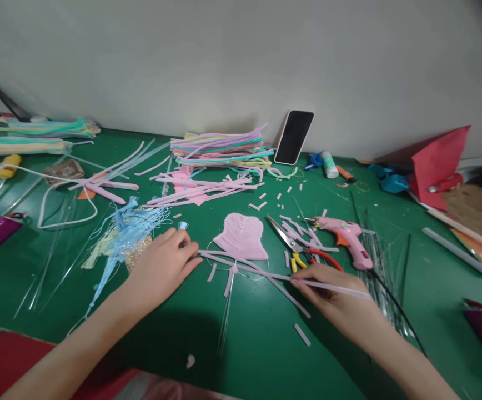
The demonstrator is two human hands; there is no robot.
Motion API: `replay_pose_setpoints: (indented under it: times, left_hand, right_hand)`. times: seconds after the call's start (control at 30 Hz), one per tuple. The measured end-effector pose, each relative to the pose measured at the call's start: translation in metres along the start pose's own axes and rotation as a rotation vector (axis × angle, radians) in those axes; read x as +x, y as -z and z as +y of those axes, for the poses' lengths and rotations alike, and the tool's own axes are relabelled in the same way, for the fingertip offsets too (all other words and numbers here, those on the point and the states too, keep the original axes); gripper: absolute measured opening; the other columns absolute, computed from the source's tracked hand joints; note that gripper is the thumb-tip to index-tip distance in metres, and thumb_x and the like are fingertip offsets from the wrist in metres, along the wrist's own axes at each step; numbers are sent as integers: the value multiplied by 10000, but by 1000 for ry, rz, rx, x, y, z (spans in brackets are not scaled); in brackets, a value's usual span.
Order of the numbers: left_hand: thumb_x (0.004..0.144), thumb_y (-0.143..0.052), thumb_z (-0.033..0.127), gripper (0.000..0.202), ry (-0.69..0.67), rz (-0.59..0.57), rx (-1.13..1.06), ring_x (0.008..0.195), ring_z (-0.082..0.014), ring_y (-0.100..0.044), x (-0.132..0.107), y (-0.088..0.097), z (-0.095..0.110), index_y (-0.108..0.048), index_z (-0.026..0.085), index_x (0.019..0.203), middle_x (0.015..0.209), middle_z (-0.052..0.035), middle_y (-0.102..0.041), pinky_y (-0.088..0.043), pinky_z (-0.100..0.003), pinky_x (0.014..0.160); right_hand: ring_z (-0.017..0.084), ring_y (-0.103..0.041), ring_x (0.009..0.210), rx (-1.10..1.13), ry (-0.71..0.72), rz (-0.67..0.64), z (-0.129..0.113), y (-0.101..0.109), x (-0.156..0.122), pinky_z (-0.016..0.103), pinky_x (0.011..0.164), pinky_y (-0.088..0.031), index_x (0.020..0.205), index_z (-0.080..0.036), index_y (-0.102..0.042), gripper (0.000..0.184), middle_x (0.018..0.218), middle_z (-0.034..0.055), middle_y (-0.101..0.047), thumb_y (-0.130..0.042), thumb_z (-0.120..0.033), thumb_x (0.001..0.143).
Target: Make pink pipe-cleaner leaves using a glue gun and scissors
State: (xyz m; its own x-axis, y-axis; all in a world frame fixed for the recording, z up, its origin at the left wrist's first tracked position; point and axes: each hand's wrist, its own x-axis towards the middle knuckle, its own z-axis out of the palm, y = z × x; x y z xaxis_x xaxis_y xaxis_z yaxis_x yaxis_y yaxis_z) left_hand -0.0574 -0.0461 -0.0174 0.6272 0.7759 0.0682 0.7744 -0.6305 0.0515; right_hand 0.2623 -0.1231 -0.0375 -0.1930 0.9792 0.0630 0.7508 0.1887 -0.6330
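Observation:
A long pale-pink pipe cleaner (272, 274) stretches between my two hands, low over the green table. My left hand (164, 258) is closed with its fingertips at the left end of it. Thumb and fingers of my right hand (335, 291) pinch the same pipe cleaner farther along, its tail lying across the hand. Behind it lies a pink petal-like piece (243, 236) made of pipe cleaners, with a thin wire loop around its lower part. Another pink pipe cleaner (286, 297) slants beneath. Scissors (285, 236) and yellow- and red-handled tools (299, 260) lie just beyond my right hand.
A pink glue gun (347, 236) lies at the right, its cord running forward. Blue tassels (136, 228) are beside my left hand. Pipe-cleaner bundles (220, 147) and a leaning phone (294, 137) stand at the back. Clear rods (385, 278) lie at the right.

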Motion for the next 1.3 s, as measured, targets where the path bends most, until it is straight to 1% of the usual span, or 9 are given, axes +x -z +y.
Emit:
replay_pose_setpoints:
  times: [0.13,0.33,0.5,0.73,0.9,1.0,1.07,1.17,1.3]
  left_hand:
    - [903,-504,426,286,162,43,-198,873,-244,-563,-3,-9,5,-677,204,949,908,-62,-655,-470,-377,734]
    - [890,-527,394,232,300,10,-539,817,-197,-586,0,0,12,-633,211,794,849,-26,-638,-476,-313,694]
    - [876,-562,394,194,249,104,-843,924,-182,-616,7,3,18,-656,224,867,988,-26,-661,-482,-292,805]
    - [843,-604,406,276,330,-21,-1046,877,-202,-677,13,-18,19,-684,224,1035,1037,-48,-714,-532,-316,800]
    - [806,-676,357,675,492,-30,-1477,961,-246,-686,14,-19,20,-382,194,1391,1031,-113,-730,-545,-381,854]
    - [833,-654,305,521,505,-74,-1644,1025,-248,-663,17,-18,19,-479,153,1299,1113,-150,-698,-530,-374,896]
    - [875,-592,337,356,456,-85,-1560,945,-231,-685,18,-18,16,-591,133,1166,1104,-144,-698,-547,-361,854]
    - [937,-465,390,338,283,16,-1107,839,-210,-674,21,-19,9,-673,155,1064,972,-102,-731,-552,-367,779]
    - [958,-433,355,329,-173,136,-489,1174,-244,-540,28,-20,-7,-672,192,1114,1216,-87,-660,-444,-423,979]
  right_hand:
    - [172,-659,735,-5,21,0,0,-2,2,287,653,-514,863,-240,-663,152,828,31,-702,-528,-301,898]
    - [152,-655,746,-14,98,10,-3,-1,5,269,681,-505,868,-229,-650,140,826,19,-702,-517,-242,908]
    - [139,-635,716,2,110,0,-10,-2,12,253,655,-486,840,-214,-642,148,791,18,-685,-514,-235,912]
    - [148,-625,687,40,77,-30,-15,-9,18,262,622,-459,824,-209,-653,172,769,24,-681,-513,-249,914]
    - [142,-618,665,70,50,-5,-19,-16,19,253,600,-447,825,-209,-661,166,759,18,-682,-524,-257,908]
    - [141,-604,634,44,48,18,-22,-20,22,251,566,-426,791,-208,-655,161,723,8,-672,-541,-249,897]
    - [143,-600,628,26,62,19,-24,-21,26,254,561,-418,779,-206,-651,158,713,5,-667,-548,-246,893]
    - [147,-608,660,30,95,-4,-26,-22,32,259,588,-430,810,-206,-655,158,746,13,-672,-536,-245,906]
    - [154,-613,698,7,132,-15,-27,-22,35,267,616,-442,834,-206,-656,173,776,22,-669,-517,-260,922]
